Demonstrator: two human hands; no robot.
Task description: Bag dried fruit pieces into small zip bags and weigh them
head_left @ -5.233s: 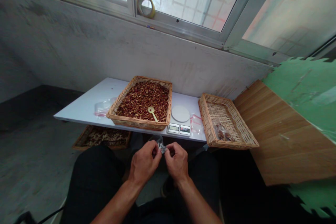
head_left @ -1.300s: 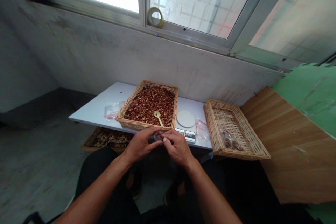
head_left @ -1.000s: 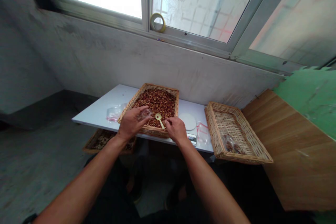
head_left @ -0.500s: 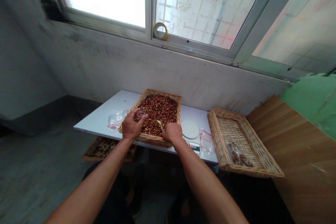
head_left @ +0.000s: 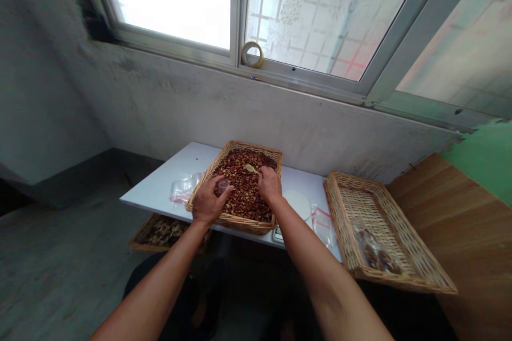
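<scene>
Okay, the window fills the top of the frame, with a roll of tape (head_left: 252, 54) sitting on its lower edge, and a long white table (head_left: 152, 197) runs across the middle. At centre, a wicker basket (head_left: 240, 225) is piled with dark red dried pieces (head_left: 244, 200), and both hands are working right over it.

Here's the change: the yellow spoon (head_left: 250, 168) was lying toward the front of the pile a moment ago, and now it's up near the far rim, right by the right hand (head_left: 269, 184). Fingers on that hand are curled down over the pile, but I can't tell whether they're gripping the spoon, because its handle disappears behind them. The left hand (head_left: 206, 202) is closed around a small clear plastic piece (head_left: 223, 186) just inside the near rim. Can't make out whether that's a cup or a bunched-up bag.

To the left of the basket, a loose plastic bag (head_left: 184, 188) lies on the table. Lower right, a second wicker basket (head_left: 340, 208) holds a bag of reddish pieces (head_left: 376, 257). A white round pan (head_left: 298, 205) sits beside the right forearm, which hides nearly all of the scale (head_left: 278, 234), so no reading from here. Under the table, lower left, there's a third basket (head_left: 164, 232), mostly cut off.
</scene>
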